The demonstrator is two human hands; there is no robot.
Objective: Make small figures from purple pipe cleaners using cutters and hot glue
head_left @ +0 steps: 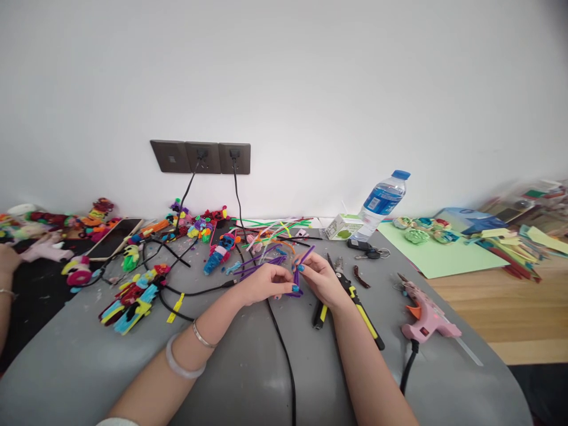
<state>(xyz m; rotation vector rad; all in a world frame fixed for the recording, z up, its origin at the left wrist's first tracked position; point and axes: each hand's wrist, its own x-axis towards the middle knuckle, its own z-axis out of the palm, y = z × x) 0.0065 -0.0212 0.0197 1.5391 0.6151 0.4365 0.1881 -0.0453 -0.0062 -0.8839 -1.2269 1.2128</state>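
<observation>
A purple pipe cleaner, bent into a folded shape, is held between my two hands above the grey table. My left hand pinches its lower part between thumb and finger. Close beside it, my right hand grips the upper part, with one end sticking up past the fingertips. More purple pipe cleaners lie just behind my left hand. Black and yellow pliers rest on the table by my right wrist, partly hidden by the forearm. The exact folds of the held piece are hidden by my fingers.
A pink glue gun lies at the right, near a green sheet. A water bottle and a drink carton stand behind. Colourful pipe-cleaner figures and black cables spread across the grey table. Another person's hand is far left.
</observation>
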